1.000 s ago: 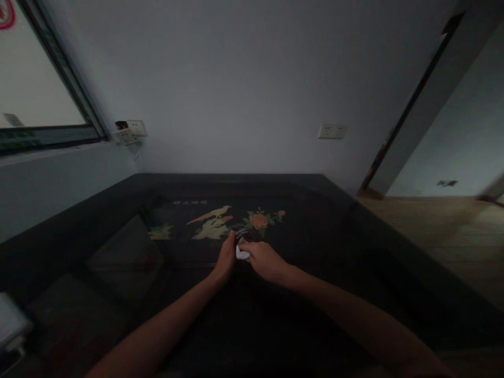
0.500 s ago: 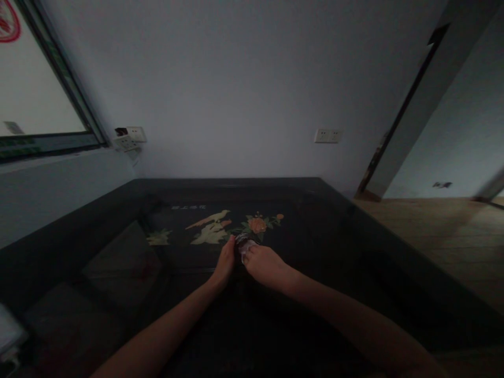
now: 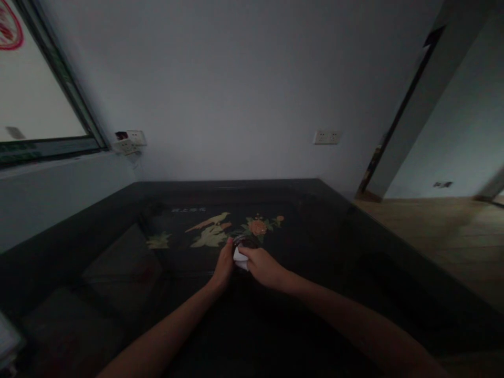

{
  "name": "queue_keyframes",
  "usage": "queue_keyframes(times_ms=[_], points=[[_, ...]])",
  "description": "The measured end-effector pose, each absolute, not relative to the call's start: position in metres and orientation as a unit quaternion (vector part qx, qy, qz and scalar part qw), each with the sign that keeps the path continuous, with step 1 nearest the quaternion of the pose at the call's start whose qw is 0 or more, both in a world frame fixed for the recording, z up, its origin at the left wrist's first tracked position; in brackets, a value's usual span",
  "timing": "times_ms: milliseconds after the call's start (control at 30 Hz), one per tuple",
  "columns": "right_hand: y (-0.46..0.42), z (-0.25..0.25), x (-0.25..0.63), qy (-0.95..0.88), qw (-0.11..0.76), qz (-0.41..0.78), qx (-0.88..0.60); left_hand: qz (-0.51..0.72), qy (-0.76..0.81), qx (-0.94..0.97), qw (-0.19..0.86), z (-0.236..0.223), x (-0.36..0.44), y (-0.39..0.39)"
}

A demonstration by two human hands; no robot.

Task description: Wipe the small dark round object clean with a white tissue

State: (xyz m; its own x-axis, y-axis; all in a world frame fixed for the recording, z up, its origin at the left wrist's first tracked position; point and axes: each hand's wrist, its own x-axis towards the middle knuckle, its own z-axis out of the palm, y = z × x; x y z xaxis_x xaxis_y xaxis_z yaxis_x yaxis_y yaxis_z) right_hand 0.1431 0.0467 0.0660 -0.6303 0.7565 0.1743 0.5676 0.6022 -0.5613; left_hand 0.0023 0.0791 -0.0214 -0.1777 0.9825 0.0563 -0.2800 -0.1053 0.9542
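A small dark, round, shiny object, perhaps glass (image 3: 244, 240), is between my hands over the dark table (image 3: 307, 315); its exact kind is too dim to tell. My left hand (image 3: 224, 265) grips its left side, thumb up along the edge. On the right, my right hand (image 3: 264, 266) is closed around a white tissue or thin cloth (image 3: 240, 259), pressed against the near side of the dark object. The fingers of both hands are partly hidden behind it.
The tabletop carries a picture of a bird (image 3: 214, 223) and a peony (image 3: 258, 227). A pale object (image 3: 8, 338) stands at the left edge. A wall with sockets (image 3: 326, 137) rises behind the table; wooden floor (image 3: 429, 231) lies to the right.
The white tissue has shifted and now shows as a flatter, brighter patch between the hands. My right thumb has moved over it. My left hand stays nearly in place.
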Motion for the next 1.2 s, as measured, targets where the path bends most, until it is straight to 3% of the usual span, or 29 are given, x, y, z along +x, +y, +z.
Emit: queue_keyframes(times_ms=[133,333,600,767,933,1100,1200], points=[[0.049,0.066,0.143,-0.85,0.231,0.288,-0.376,0.623,0.44,0.393,0.514,-0.025,0.001,0.081],[0.048,0.068,0.143,-0.871,0.19,0.237,-0.386,0.616,0.421,0.397,0.534,-0.021,0.002,0.078],[0.045,0.066,0.144,-0.952,0.042,-0.026,-0.303,0.613,0.426,0.403,0.529,-0.015,0.004,0.077],[0.046,0.05,0.137,-0.943,0.042,-0.129,-0.303,0.594,0.437,0.42,0.529,-0.013,0.005,0.076],[0.041,0.056,0.139,-0.938,0.074,-0.023,-0.339,0.612,0.446,0.412,0.507,-0.01,0.006,0.074],[0.045,0.053,0.137,-0.853,0.25,0.233,-0.394,0.629,0.435,0.394,0.509,-0.011,0.006,0.074],[0.05,0.045,0.134,-0.791,0.344,0.328,-0.385,0.638,0.444,0.384,0.497,-0.013,0.006,0.074]])
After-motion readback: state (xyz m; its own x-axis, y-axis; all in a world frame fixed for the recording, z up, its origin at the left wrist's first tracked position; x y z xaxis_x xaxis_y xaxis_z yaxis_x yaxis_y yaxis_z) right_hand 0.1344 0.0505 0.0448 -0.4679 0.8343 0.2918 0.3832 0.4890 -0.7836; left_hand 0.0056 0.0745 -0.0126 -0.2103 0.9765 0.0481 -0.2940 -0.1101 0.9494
